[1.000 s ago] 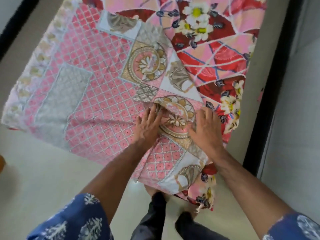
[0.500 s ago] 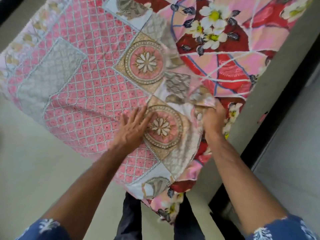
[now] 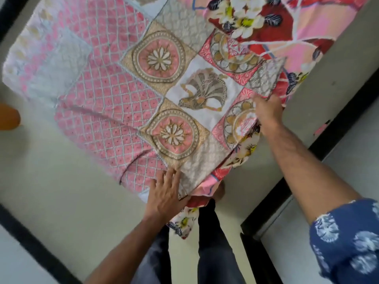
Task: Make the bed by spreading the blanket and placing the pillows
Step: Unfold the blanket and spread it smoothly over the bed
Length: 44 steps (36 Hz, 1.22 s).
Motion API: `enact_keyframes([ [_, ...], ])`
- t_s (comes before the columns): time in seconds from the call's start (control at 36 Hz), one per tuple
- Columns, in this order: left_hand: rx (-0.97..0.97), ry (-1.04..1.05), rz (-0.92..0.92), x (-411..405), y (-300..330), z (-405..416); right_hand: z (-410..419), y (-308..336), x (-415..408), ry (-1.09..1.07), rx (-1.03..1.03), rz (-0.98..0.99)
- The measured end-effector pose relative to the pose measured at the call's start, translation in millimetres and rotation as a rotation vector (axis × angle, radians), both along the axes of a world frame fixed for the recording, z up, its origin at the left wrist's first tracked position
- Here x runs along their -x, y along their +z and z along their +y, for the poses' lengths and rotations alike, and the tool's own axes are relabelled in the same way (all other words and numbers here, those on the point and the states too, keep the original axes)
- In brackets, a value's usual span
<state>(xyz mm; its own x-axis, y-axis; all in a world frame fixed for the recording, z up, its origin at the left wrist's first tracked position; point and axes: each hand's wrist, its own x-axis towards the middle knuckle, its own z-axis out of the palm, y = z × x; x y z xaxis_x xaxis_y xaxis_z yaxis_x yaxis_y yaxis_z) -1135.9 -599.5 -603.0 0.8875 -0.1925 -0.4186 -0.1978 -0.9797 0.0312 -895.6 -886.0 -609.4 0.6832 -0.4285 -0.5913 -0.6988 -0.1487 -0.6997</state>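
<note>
A pink patchwork blanket (image 3: 114, 103) with gold medallions is lying across a red floral bedsheet (image 3: 276, 31) on the bed, its near corner hanging over the edge; no writing is showing. The left hand (image 3: 166, 193) is pressing flat on that corner, fingers (image 3: 171, 177) straight and slightly apart. The right hand (image 3: 266, 111) is gripping the blanket's right edge with curled fingers.

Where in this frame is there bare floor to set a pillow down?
Bare pale floor lies left of the patchwork blanket, bordered by the black strip below. A narrower bare band runs right of the floral sheet. It is crowded at the near corner, around the left hand, right hand and legs.
</note>
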Motion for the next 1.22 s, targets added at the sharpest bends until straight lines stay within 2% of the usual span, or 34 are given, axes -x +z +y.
enact_keyframes([
  [0.17,-0.075,0.006,0.085,-11.0,9.0,2.3,-12.1,3.5,-19.8,0.004,-0.032,0.068],
  [0.33,-0.285,0.001,0.267,-4.6,22.0,15.8,-20.2,10.5,-16.1,0.08,-0.007,0.083],
  [0.42,-0.355,-0.123,0.329,0.1,32.2,12.7,-25.1,14.0,-10.1,0.145,0.05,0.061],
  [0.5,-0.234,-0.294,0.426,8.3,37.2,-2.0,-32.2,14.3,-7.1,0.172,0.084,0.072],
  [0.58,-0.099,-0.361,0.5,13.0,42.6,-18.2,-39.1,21.6,-9.7,0.19,0.092,0.055],
  [0.75,-0.042,-0.566,0.583,7.3,53.2,-41.4,-57.7,29.6,-14.1,0.179,0.058,0.053],
  [0.83,-0.036,-0.719,0.488,16.8,51.7,-51.2,-75.8,22.1,-3.3,0.16,0.065,0.075],
  [0.89,-0.022,-0.799,0.495,27.1,48.7,-57.4,-81.4,26.7,8.0,0.127,0.058,0.1],
  [1.08,0.144,-0.761,0.475,65.2,52.4,-93.1,-126.9,15.9,67.0,0.034,0.045,0.192],
  [1.17,0.023,-0.753,0.432,75.3,42.9,-90.7,-133.9,6.9,77.1,0.04,0.033,0.177],
  [1.22,-0.015,-0.707,0.488,80.7,30.1,-83.7,-132.7,5.7,74.6,0.054,0.04,0.162],
])
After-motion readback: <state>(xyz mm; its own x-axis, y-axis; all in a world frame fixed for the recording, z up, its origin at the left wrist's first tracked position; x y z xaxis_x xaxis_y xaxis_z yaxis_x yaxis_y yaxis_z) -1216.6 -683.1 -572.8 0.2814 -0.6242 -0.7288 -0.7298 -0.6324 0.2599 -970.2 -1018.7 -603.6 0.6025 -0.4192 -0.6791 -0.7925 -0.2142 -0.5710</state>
